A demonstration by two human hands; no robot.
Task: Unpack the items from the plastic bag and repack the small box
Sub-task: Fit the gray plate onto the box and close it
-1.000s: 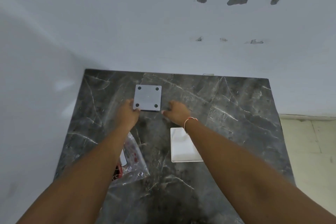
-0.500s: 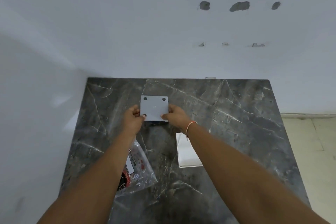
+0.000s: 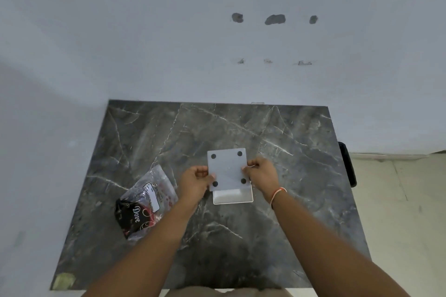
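Plastic bag [image 3: 147, 200] is seen lying at the left of the dark marble table [image 3: 301, 152], crumpled, with a black "Dove" packet and a white label showing through the clear film. Just to its right, the left hand [image 3: 195, 182] is closed on the left edge of a flat grey square piece [image 3: 228, 169] marked by four black dots at its corners. The piece is held above a shallow white box tray [image 3: 233, 196], whose near part is left uncovered below it; whether the two touch cannot be told. The right edge of the piece is pinched by the fingers of the right hand [image 3: 261, 175], and an orange band [image 3: 277, 194] is worn on that wrist
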